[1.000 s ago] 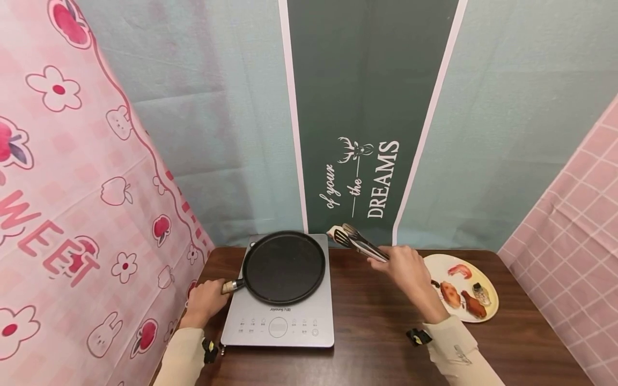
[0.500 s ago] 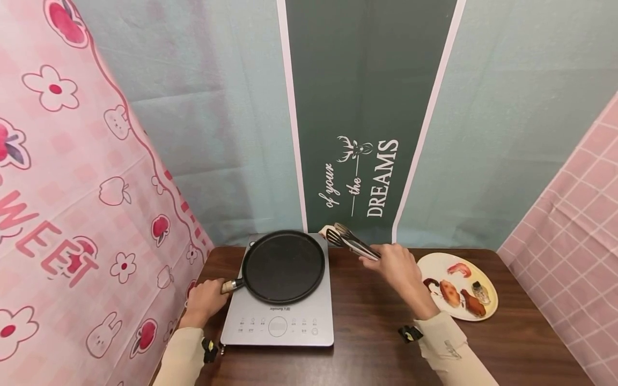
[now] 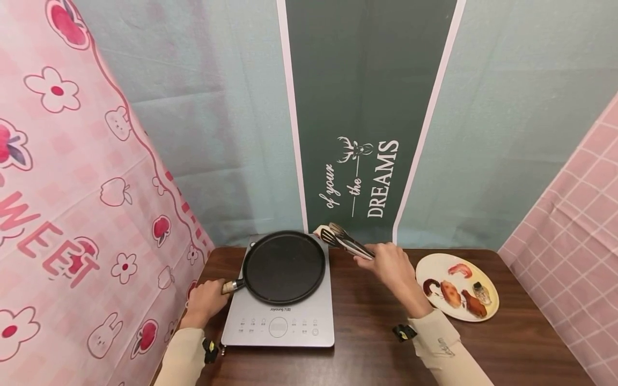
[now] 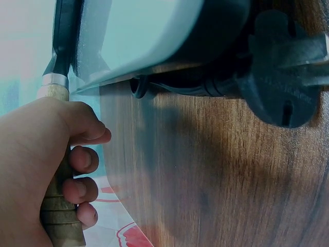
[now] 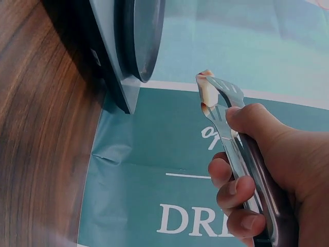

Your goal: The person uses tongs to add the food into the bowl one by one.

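My left hand (image 3: 206, 300) grips the wooden handle (image 3: 229, 288) of a flat black frying pan (image 3: 285, 268); in the left wrist view the fingers curl around the handle (image 4: 62, 216). The pan, with nothing on it, sits on a silver induction cooker (image 3: 321, 327). My right hand (image 3: 392, 267) holds metal tongs (image 3: 354, 247) with slotted ends, thumb on one arm and fingers curled around the other. Between the tong tips is a small pale food piece with brownish ends (image 5: 208, 92), raised by the pan's far right rim.
On the right of the wooden table (image 3: 367, 343) lies an oval plate (image 3: 427, 262) with several food pieces, among them a shrimp (image 3: 461, 270) and a drumstick (image 3: 473, 305). A black plug (image 4: 282, 77) shows beside the cooker. Printed cloths hang behind and at both sides.
My right hand has moved left with the tongs and the food piece, toward the pan, uncovering more of the plate. The left hand and the pan have stayed in place.
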`<state>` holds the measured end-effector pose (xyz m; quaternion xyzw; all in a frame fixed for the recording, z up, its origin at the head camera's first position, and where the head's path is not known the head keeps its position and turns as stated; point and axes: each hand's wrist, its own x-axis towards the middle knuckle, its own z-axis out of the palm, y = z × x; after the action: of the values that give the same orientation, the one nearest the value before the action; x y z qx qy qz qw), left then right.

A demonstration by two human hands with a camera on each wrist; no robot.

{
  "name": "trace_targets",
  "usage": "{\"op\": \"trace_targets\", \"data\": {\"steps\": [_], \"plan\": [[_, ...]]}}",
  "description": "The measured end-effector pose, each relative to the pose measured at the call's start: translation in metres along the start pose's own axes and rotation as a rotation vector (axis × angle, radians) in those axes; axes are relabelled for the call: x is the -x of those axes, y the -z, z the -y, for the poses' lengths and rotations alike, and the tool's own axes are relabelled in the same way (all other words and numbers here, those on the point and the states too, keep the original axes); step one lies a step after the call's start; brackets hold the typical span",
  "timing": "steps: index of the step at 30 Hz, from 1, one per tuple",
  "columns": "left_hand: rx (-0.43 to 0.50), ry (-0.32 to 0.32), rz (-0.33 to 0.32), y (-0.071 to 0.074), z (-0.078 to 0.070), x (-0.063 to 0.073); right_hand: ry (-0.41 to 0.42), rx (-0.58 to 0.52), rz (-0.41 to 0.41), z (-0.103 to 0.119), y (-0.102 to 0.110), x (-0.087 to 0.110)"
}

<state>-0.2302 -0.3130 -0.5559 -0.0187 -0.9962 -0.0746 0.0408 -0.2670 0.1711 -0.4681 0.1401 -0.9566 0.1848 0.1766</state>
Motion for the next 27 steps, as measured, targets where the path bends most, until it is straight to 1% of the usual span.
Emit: {"op": "trace_targets", "data": {"steps": [8, 27], "plan": [[0.006, 0.012, 0.005, -0.002, 0.000, 0.000, -0.004, 0.014, 0.010, 0.005, -0.003, -0.001], [0.010, 0.008, 0.000, -0.001, 0.000, -0.001, -0.024, -0.005, 0.041, 0.014, -0.017, -0.004]]}}
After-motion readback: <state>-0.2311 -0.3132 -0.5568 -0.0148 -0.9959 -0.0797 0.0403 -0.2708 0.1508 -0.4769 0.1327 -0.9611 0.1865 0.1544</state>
